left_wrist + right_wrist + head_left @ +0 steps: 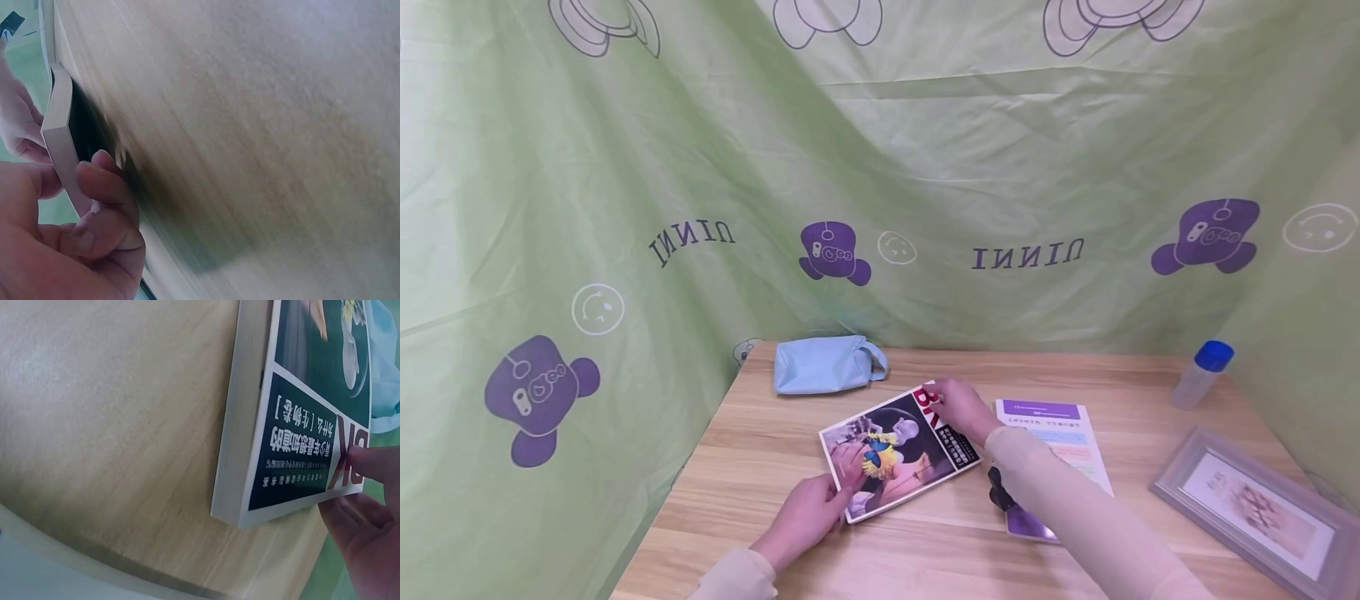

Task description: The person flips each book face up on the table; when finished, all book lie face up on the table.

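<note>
I am reading "UINNI" printed twice, mirrored, in dark letters on the green backdrop cloth (925,167). The book (898,450) is showing big red letters at its corner, "BK" as far as I can tell in the right wrist view, partly covered by my right hand (962,410). Beside them a dark panel is carrying white Chinese characters, too small and turned for me to read surely. The leaflet (1060,437) has a purple header whose print is too small to read.

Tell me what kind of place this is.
Likely a staged recording booth, not a home: a wooden table walled by a green logo-printed curtain, with props like a book and picture frame.
</note>
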Demonstrator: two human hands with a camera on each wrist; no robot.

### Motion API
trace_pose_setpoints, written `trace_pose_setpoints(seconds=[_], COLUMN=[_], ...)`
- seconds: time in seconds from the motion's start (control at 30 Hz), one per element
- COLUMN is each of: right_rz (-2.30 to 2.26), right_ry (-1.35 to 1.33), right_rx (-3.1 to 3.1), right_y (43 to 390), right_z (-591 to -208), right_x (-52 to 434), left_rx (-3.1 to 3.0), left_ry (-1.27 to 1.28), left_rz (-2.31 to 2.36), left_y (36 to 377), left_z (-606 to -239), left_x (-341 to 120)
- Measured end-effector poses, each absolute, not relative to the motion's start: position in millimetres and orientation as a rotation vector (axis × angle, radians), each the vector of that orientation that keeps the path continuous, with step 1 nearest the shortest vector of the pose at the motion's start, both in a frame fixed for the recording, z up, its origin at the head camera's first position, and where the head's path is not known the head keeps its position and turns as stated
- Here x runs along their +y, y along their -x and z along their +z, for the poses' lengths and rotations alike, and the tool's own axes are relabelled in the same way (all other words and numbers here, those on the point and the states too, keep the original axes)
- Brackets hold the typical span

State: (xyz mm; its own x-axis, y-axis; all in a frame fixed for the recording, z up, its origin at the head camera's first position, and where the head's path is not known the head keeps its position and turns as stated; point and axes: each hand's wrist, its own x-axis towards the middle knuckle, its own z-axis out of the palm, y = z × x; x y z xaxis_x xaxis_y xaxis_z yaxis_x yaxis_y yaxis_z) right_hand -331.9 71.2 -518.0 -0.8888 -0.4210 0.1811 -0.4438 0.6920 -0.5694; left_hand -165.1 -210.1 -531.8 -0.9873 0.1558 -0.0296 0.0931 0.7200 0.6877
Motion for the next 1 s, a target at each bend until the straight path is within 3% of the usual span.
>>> trace_pose_setpoints(seconds=[1.0], right_rz=[0.929], right_ry=[-0.763], right_rx=[-2.879], right_y=[335.5], right_z=[-528.1], right_x=[66.7], left_rx=[2.988], left_ry=[-0.197], left_rz=[0.747], left_y=[169.1], left_z=[-527.8], left_x=[-208.0])
